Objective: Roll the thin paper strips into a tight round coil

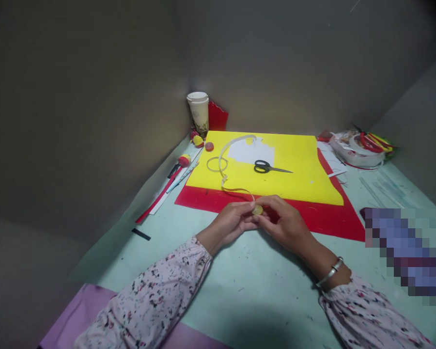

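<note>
Between my two hands is a small yellowish coil (257, 210), wound from a narrow pale strip. My left hand (233, 222) is closed on it from the left, with the thumb along its edge. From the right, the fingertips of my right hand (287, 224) pinch the same coil. The loose strip (236, 189) runs up from the coil, bends in a kink and curves over the yellow sheets (298, 186). It ends in a loop near their left side. Dark-handled scissors (263, 167) lie on the sheets, pointing right. My fingers partly hide the coil.
Under the yellow sheets lies a red sheet (334, 225). A white paper piece (241, 154) rests on top. A lidded paper cup (198, 111) stands behind, left. Red-and-yellow rolls (184, 160) and strips lie left. A cluttered round container (356, 154) is right, near a blurred-out object (407, 247).
</note>
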`<state>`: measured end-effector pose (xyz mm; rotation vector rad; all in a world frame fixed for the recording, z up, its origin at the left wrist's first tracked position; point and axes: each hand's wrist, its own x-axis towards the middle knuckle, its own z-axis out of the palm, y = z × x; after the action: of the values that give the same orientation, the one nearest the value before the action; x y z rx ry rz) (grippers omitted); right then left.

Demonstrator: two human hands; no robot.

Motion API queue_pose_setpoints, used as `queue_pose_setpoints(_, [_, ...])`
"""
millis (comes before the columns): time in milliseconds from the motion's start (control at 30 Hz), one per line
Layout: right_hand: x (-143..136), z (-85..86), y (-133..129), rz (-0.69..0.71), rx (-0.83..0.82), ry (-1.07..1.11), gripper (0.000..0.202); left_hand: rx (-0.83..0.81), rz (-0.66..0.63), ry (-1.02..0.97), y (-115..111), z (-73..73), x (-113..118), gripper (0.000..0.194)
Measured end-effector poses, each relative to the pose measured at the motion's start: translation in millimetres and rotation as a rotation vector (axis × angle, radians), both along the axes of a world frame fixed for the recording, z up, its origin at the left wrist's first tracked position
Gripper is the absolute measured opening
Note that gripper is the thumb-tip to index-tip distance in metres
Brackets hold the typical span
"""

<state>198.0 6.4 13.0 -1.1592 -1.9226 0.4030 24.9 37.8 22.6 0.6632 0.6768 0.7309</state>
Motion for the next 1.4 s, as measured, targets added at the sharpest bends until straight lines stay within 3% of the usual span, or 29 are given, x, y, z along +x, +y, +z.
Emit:
queue_pose_setpoints(233, [-0.4,-0.6,0.1,0.008,-0.014,-0.025,0.024,0.001,0.002,-0.002,0.3,-1.0,0.7,0.018])
queue_pose_setpoints(433, [-1.7,-4.5,1.2,-0.112,0.012,-0.023,0.027,-0.013,0.027,-0.028,0.2,-1.5,1.9,0.016])
queue_pose_setpoints(667, [-1.8,-1.4,-0.2,-0.063,0.008,0.005,0.016,-0.019,0.017,-0.034,0.9,-2.5,1.3,0.016])
queue_pose_setpoints(1400, [-0.6,3.7,-1.8,0.022,-0.030,-0.016,0.025,0.007,0.000,-0.004,-0.9,-1.2,0.6,0.019])
